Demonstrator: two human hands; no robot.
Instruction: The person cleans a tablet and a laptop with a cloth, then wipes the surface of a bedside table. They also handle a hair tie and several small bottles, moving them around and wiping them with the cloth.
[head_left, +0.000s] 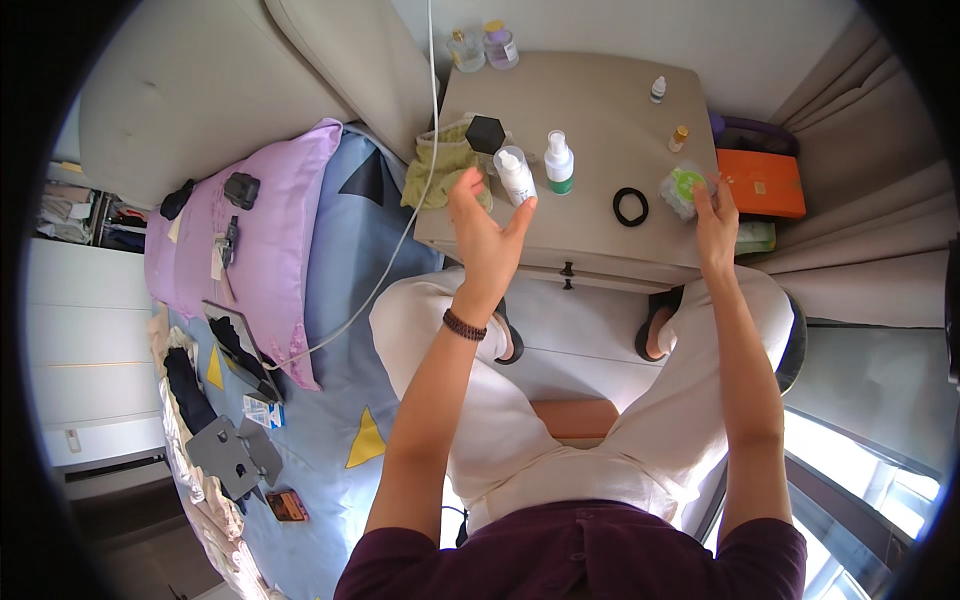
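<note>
My left hand (487, 236) is raised over the near left edge of the nightstand, fingers apart, beside a white pump bottle (516, 178) with a clear cap. Whether it touches that bottle I cannot tell. My right hand (718, 221) has its fingertips at a clear packet with a green label (685, 187), near the right edge; its grip is unclear. A white and green spray bottle (559, 166) stands upright right of the pump bottle. A black ring-shaped band (630, 207) lies between the hands. Behind my left hand are a green cloth (444, 166) and a black hexagonal object (485, 135).
Two small bottles stand at the back right, one white (658, 90), one amber (678, 139). An orange box (761, 182) sits beyond the right edge. A white cable (409, 225) hangs on the left, before the bed with its purple pillow (277, 225).
</note>
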